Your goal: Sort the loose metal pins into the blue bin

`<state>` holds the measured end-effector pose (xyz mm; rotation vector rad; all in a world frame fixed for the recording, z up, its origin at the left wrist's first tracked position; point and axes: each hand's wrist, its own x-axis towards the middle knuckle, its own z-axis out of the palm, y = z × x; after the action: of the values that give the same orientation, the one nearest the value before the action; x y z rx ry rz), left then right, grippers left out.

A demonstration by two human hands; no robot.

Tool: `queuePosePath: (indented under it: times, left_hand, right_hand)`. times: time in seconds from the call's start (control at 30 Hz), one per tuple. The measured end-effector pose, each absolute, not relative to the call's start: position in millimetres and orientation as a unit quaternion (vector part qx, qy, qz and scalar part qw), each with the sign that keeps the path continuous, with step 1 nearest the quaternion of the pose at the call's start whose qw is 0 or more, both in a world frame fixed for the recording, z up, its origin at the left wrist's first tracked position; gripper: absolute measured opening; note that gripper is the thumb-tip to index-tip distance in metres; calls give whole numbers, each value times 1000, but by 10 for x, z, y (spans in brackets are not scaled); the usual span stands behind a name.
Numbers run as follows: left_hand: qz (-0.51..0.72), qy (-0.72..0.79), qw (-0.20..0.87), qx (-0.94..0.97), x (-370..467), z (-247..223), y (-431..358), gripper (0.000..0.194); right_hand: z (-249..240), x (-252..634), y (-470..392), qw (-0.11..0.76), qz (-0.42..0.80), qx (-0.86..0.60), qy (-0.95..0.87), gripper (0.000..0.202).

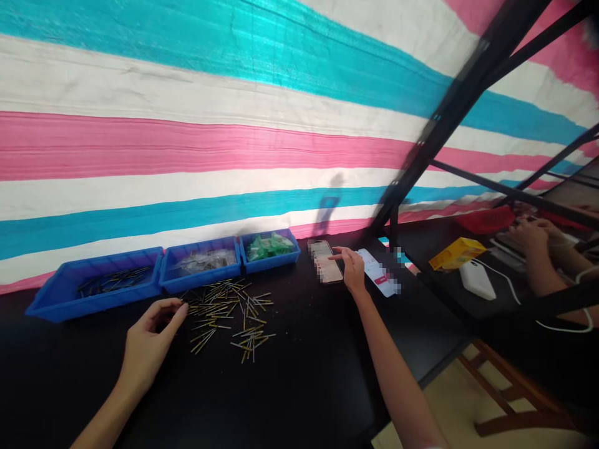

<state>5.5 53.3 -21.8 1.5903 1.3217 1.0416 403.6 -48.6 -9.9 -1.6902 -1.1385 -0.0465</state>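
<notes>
My left hand [152, 333] is at the left edge of a loose pile of thin gold-and-silver metal rods [215, 305], which resemble drill bits. Its thumb and forefinger are pinched together; whatever may be between them is too small to make out. Over a phone [324, 262] lying flat on the black table, my right hand [353, 268] has its fingers stretched toward the screen. Beside the phone, partly behind that hand, lies a white printed card [381, 274] with a red patch.
Three blue bins line the back: one with dark rods [53, 298], one with clear plastic pieces [201, 284], one with green pieces [270, 265]. Black metal bars [440, 118] slant at right. Beyond are a yellow box [456, 252], a white corded device [477, 279] and another person's hands [531, 237].
</notes>
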Motion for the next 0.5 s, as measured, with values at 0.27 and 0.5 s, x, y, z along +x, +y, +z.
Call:
queuePosePath:
  times: [0.27, 0.5]
  left_hand:
    - [411, 525, 410, 622, 53, -237, 537, 33]
    - [407, 522, 414, 625, 51, -213, 521, 34]
  right_hand:
    - [-226, 4116, -425, 500, 12, -708, -498, 30]
    - [-257, 4102, -403, 490, 63, -702, -512, 27]
